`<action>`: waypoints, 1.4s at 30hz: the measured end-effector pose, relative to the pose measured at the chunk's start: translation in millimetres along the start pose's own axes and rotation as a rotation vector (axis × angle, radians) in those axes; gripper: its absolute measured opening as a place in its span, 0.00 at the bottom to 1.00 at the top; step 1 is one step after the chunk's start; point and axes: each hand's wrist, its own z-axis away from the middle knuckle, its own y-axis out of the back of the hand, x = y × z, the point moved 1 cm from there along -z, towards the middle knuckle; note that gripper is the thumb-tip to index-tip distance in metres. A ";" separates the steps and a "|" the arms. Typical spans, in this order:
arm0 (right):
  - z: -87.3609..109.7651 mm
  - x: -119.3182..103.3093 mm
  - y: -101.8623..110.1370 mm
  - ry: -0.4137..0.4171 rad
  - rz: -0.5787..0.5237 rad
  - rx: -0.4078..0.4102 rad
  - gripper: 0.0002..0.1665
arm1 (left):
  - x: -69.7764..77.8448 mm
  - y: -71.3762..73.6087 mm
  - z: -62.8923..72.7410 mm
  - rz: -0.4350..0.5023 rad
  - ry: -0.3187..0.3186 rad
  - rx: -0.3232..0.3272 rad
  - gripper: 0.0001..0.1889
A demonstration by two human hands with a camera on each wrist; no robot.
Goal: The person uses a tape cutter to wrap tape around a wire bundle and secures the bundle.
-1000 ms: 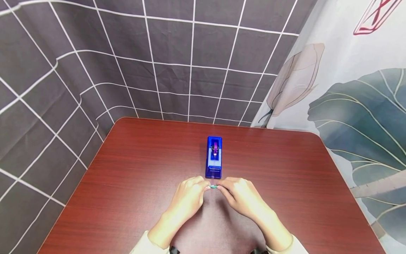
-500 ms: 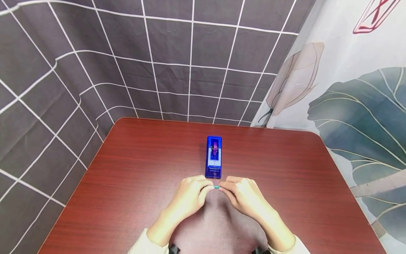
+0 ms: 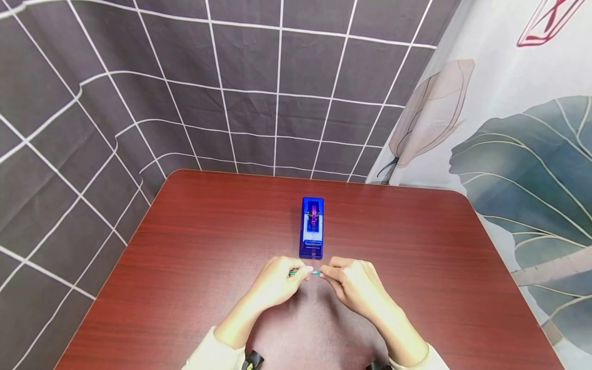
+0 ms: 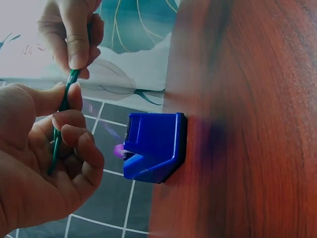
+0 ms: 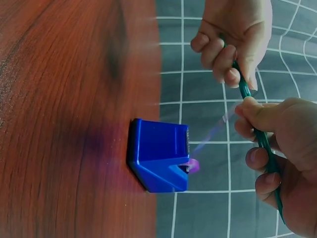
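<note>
A slim green stick-like piece (image 3: 316, 272) spans both hands in front of a blue tape dispenser (image 3: 312, 251). My left hand (image 3: 273, 283) pinches one side of it, and its tail (image 4: 53, 158) lies across that palm. Close by on the other side, my right hand (image 3: 357, 285) grips it between thumb and fingers, with the far end (image 5: 278, 198) running along the palm. From the dispenser's cutter a purplish clear tape strip (image 5: 213, 133) stretches to the green piece between the hands. A purple tape roll (image 3: 313, 216) sits inside the dispenser.
The dispenser stands on a reddish-brown wooden table (image 3: 208, 231). A dark grid-patterned curtain (image 3: 250, 61) hangs behind and at the left; a white leaf-print curtain (image 3: 504, 169) hangs at the right.
The left hand has shifted its fingers on the green piece, first moving right, then its thumb extending toward the right hand. More green shows at the left hand. The right hand keeps its grip.
</note>
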 end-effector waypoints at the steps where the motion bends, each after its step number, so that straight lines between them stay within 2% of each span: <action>1: 0.3 0.3 -0.4 -0.002 0.000 0.004 0.02 | -0.5 0.2 0.0 0.019 -0.001 0.000 0.15; 6: 0.2 0.8 -1.7 -0.011 -0.010 0.001 0.03 | -2.1 -1.5 0.8 0.018 -0.066 0.051 0.10; 10: -0.4 0.4 -2.0 -0.026 -0.027 -0.008 0.01 | -3.0 -3.9 1.9 -0.008 -0.088 0.103 0.07; 14: -0.5 -0.4 -2.6 -0.043 -0.037 -0.017 0.04 | -3.3 -6.3 2.4 -0.054 -0.136 0.178 0.06; 19: -1.7 -1.4 -3.2 -0.075 -0.034 -0.044 0.05 | -4.7 -11.1 4.1 -0.162 -0.218 0.277 0.05; 24: -4.5 -1.9 -2.9 -0.112 -0.034 -0.083 0.05 | -6.6 -15.3 5.3 -0.218 -0.267 0.341 0.07; 26: -4.8 -2.5 -2.6 -0.122 -0.051 -0.097 0.04 | -7.1 -15.9 5.2 -0.219 -0.288 0.360 0.08; 30: -4.7 -2.7 -1.9 -0.190 -0.136 -0.138 0.04 | -8.5 -16.6 4.4 -0.224 -0.334 0.393 0.09; 33: -3.6 -0.8 -2.7 -0.237 -0.204 -0.159 0.05 | -8.3 -16.7 4.4 -0.231 -0.327 0.396 0.10; 36: -2.6 1.8 -3.9 -0.238 -0.251 -0.156 0.06 | -7.5 -16.7 5.2 -0.242 -0.281 0.373 0.09; 42: -2.4 2.9 -4.5 -0.224 -0.275 -0.152 0.06 | -7.4 -14.1 4.2 -0.220 -0.168 0.269 0.05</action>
